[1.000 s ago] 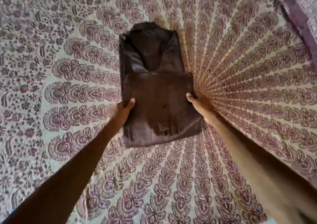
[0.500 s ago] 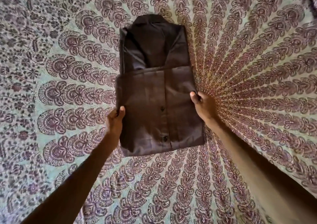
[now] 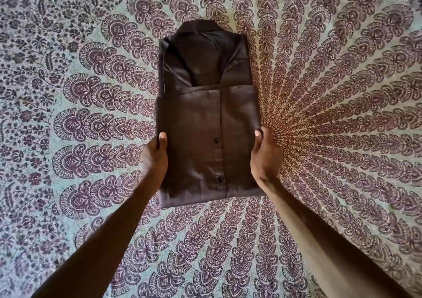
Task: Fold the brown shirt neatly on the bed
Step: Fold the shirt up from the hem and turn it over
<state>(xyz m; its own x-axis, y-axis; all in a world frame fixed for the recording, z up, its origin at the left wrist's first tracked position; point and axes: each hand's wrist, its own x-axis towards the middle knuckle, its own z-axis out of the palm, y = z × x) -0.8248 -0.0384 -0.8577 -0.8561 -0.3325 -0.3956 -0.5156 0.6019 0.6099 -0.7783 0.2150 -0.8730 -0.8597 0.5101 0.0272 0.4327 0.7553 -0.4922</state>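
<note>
Left hand (image 3: 155, 158) and right hand (image 3: 265, 158) pinched side edges of the brown shirt (image 3: 196, 124), collar (image 3: 198, 25) pointing away, bedspread (image 3: 342, 138) wide around

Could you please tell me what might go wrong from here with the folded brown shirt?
1. The left hand and right hand grip only the near half of the brown shirt; if lifted, the collar end could sag and unfold.
2. The folded-over flap's edge lies loose, so dragging across the bedspread might skew it.
</note>
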